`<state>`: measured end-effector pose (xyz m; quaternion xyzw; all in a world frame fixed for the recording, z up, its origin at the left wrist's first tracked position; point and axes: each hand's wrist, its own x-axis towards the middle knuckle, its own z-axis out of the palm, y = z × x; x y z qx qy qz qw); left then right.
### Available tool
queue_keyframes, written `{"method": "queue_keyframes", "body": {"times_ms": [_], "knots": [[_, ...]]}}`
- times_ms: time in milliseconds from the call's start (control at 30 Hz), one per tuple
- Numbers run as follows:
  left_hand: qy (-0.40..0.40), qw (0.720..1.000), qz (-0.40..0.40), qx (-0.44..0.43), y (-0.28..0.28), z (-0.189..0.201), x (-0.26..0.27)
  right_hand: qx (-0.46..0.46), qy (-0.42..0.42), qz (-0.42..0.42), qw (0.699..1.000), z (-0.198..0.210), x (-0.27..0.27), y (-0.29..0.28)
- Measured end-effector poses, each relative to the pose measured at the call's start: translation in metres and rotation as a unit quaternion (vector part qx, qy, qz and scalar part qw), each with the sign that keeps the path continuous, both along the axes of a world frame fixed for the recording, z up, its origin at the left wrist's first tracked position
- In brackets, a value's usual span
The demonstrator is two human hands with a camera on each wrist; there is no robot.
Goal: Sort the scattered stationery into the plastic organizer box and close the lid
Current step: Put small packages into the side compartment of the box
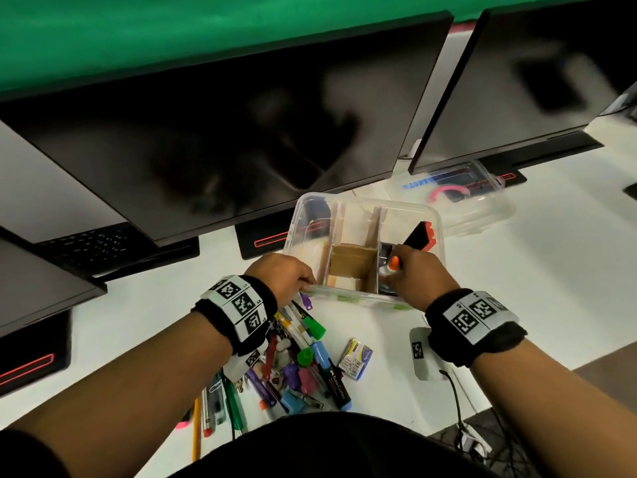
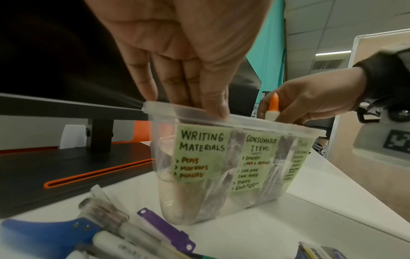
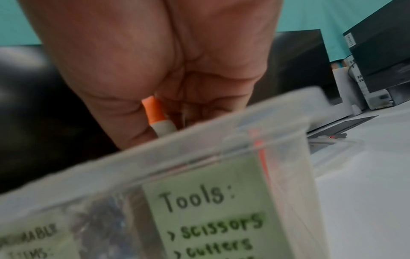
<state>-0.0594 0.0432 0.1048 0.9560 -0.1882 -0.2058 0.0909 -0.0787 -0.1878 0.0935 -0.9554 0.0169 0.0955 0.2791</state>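
Pinching a glue bottle (image 2: 272, 109) just below its orange nozzle, the right hand (image 1: 418, 276) lowers it into the organizer box (image 1: 386, 301); light, slick plastic. Left hand (image 1: 287, 277), fingers straight, steadies the rim.

Two dark monitors (image 1: 220, 132) (image 1: 537, 81) stand at the back of a white desk (image 1: 551, 270) before a green wall (image 1: 138, 29), a keyboard (image 1: 100, 246) lies under the left one, and a small white device (image 1: 422, 353) with a black cable (image 1: 456, 398) sits near the front edge.
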Motion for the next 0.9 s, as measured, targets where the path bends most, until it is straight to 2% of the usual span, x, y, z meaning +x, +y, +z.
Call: {"method": "queue_keyframes", "body": {"times_ms": [167, 400, 500, 600, 633, 700, 733, 800, 900], "knots": [[0.016, 1.0, 0.022, -0.007, -0.001, -0.001, 0.003, -0.134, 0.085, 0.051, 0.986, -0.012, 0.017, 0.002], [0.038, 0.998, 0.041, -0.014, -0.003, -0.002, 0.007, -0.27, 0.122, 0.129, 0.946, -0.014, 0.028, 0.014], [0.039, 0.998, 0.045, -0.015, -0.003, -0.001, 0.008, -0.255, 0.102, 0.131, 0.952, -0.007, 0.028, 0.015], [0.046, 0.998, 0.042, -0.007, -0.003, -0.001, 0.01, -0.195, 0.028, 0.099, 0.975, 0.004, 0.019, 0.014], [0.047, 0.998, 0.041, -0.003, -0.003, -0.001, 0.01, -0.163, -0.005, 0.108, 0.981, 0.007, 0.012, 0.016], [0.045, 0.998, 0.036, 0.002, -0.003, -0.001, 0.011, -0.106, -0.046, 0.195, 0.974, 0.01, -0.007, 0.023], [0.046, 0.998, 0.036, 0.002, -0.003, 0.0, 0.011, -0.085, -0.041, 0.248, 0.964, 0.008, -0.016, 0.028], [0.053, 0.998, 0.04, -0.001, -0.004, 0.0, 0.011, -0.099, 0.018, 0.332, 0.938, -0.006, -0.031, 0.035], [0.057, 0.998, 0.039, -0.006, -0.004, 0.001, 0.011, -0.165, 0.117, 0.388, 0.899, -0.049, -0.039, 0.037]]}}
